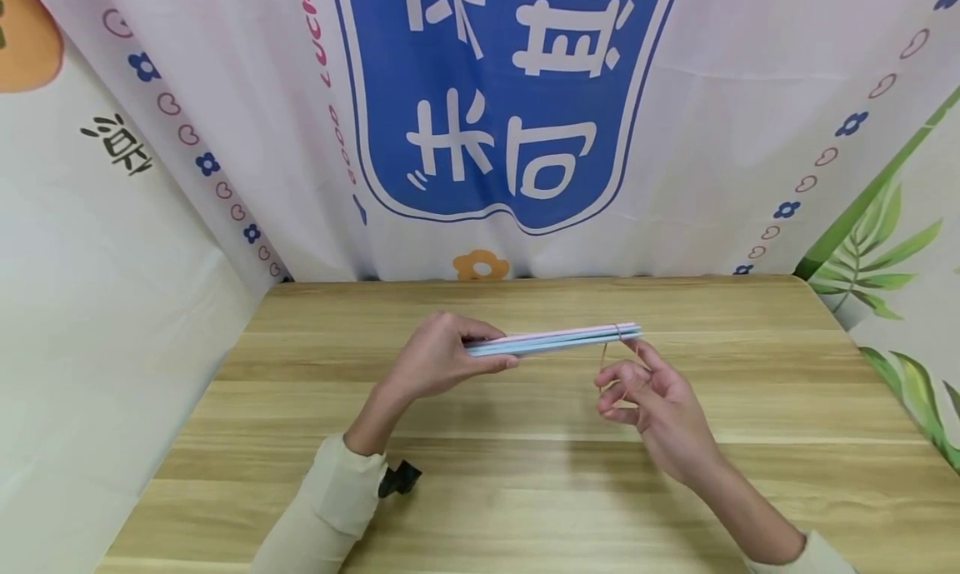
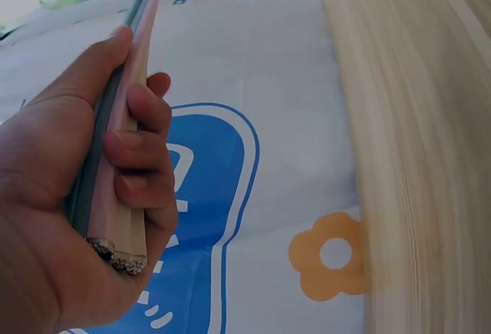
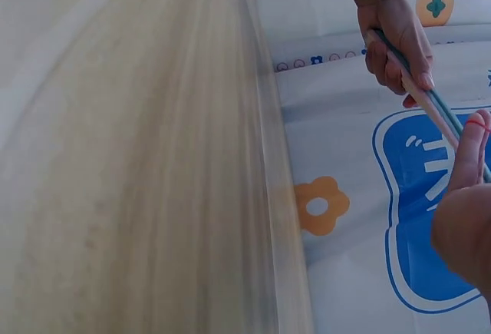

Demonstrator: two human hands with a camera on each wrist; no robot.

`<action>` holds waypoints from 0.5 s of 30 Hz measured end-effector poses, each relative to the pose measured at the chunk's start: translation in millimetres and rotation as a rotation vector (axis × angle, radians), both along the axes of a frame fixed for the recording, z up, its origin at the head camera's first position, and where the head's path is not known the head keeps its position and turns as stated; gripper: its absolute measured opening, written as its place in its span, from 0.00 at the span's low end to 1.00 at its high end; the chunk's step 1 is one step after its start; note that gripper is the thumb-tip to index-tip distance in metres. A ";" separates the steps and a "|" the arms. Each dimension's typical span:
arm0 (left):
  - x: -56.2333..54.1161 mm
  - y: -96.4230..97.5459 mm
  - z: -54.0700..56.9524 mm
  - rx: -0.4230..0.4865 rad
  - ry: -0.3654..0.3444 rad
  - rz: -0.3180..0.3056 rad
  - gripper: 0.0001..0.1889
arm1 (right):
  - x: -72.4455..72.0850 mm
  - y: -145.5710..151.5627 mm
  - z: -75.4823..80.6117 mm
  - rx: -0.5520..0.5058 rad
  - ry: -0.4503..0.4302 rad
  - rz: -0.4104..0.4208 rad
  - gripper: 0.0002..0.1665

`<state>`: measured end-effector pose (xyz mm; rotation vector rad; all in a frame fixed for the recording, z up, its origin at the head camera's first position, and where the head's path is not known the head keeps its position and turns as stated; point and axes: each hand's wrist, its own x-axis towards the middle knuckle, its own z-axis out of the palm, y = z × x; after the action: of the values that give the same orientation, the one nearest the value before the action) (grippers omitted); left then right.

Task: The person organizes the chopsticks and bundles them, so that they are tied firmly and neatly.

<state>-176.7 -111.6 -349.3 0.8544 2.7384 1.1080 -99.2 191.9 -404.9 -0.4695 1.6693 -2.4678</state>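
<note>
My left hand (image 1: 435,357) grips one end of a bundle of long, thin pastel sticks (image 1: 555,341), with pink, blue and cream sides. In the left wrist view the near ends of the sticks (image 2: 115,196) look dark and speckled; thumb and curled fingers wrap round them. The bundle is held in the air above the table, pointing right. Around its far end runs a thin rubber band (image 1: 603,361), stretched down to my right hand (image 1: 667,407), whose curled fingers hold it. In the right wrist view the band shows reddish across a finger (image 3: 476,123).
The wooden table (image 1: 510,491) ends at a white printed curtain (image 1: 712,141) behind it. A small black object (image 1: 401,478) shows beside the left sleeve (image 1: 330,491). White cloth panels flank both sides, the right one printed with green leaves (image 1: 862,249).
</note>
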 end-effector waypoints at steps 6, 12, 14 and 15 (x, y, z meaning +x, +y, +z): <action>-0.5 -4.0 3.5 0.033 -0.049 -0.036 0.16 | -7.4 8.8 -5.1 -0.158 0.172 0.151 0.30; -0.8 -6.8 5.0 0.022 -0.041 -0.072 0.17 | -14.8 16.2 -8.5 -0.236 0.234 0.252 0.30; -0.7 -7.3 5.6 0.022 -0.044 -0.093 0.16 | -15.9 18.8 -8.2 -0.243 0.238 0.262 0.30; -0.5 -7.4 6.1 0.021 -0.047 -0.102 0.16 | -16.3 20.0 -7.9 -0.243 0.240 0.264 0.29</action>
<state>-177.2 -119.0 -343.1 0.9460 2.6182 1.1248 -115.5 211.9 -412.8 -0.9814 1.2774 -2.4995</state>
